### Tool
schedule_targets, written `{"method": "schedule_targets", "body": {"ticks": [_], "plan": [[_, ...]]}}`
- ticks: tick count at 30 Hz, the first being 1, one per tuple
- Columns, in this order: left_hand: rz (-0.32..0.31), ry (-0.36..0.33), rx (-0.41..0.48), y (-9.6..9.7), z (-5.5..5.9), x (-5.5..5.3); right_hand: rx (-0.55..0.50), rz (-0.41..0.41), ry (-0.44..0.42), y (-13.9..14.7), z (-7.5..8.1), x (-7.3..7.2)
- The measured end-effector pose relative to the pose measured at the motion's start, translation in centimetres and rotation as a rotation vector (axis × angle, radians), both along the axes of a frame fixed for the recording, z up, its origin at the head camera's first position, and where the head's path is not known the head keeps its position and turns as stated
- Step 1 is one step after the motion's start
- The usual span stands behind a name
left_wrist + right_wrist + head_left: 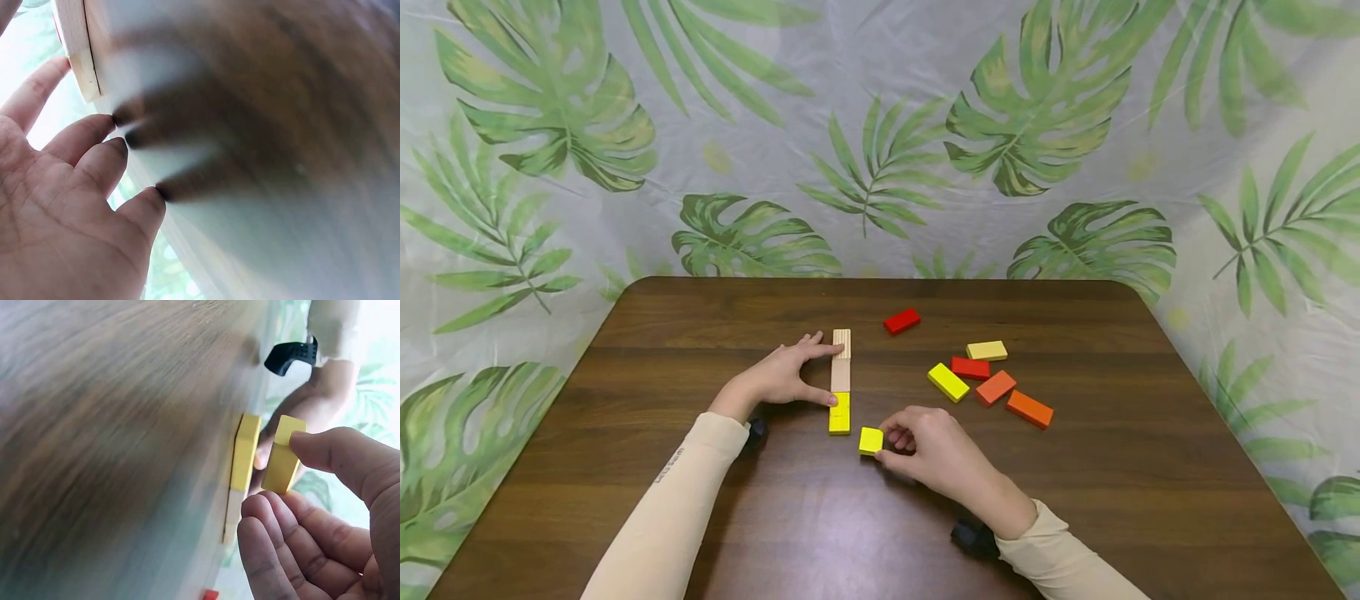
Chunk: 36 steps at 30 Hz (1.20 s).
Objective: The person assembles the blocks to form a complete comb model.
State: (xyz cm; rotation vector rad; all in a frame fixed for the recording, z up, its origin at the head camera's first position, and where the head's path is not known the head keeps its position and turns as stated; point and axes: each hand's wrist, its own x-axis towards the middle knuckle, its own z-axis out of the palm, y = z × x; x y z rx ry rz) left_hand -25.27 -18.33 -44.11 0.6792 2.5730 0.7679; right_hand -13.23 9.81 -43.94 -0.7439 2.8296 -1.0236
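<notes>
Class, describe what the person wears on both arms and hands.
The left sleeve is long and cream, with small dark lettering, too small to read surely. The right sleeve is cream too, creased near its cuff. A black device sits at the right wrist, another at the left. The left hand and right hand are gloveless.

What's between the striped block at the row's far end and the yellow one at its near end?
A plain pale block lies between the striped block and the row's yellow block, in the head view.
</notes>
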Motion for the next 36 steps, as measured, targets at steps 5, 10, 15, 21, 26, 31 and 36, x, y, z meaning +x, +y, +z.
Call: {"method": "schedule_targets", "body": {"ticks": [5, 10, 15, 21, 26, 31, 36], "plan": [[-0.005, -0.003, 0.001, 0.3, 0.0, 0.1, 0.01, 0.017, 0.016, -0.9, -0.2, -0.1], [-0.003, -0.007, 0.004, 0.3, -0.1, 0.0, 0.026, 0.03, 0.05, -1.6, -0.3, -0.1], [-0.006, -0.001, 0.002, 0.3, -0.3, 0.0, 0.044, 0.046, 0.075, -2.3, -0.4, -0.2], [-0.014, 0.003, -0.001, 0.3, -0.3, 0.0, 0.054, 0.052, 0.087, -2.8, -0.6, -0.2], [-0.014, -0.002, 0.005, 0.3, -0.3, 0.0, 0.064, 0.048, 0.103, -3.1, -0.5, -0.3], [-0.012, -0.004, 0.01, 0.3, -0.2, 0.0, 0.073, 0.051, 0.123, -3.3, -0.6, -0.6], [-0.013, -0.004, 0.015, 0.2, -0.2, 0.0, 0.089, 0.043, 0.118, -3.4, -0.6, -0.9]]}}
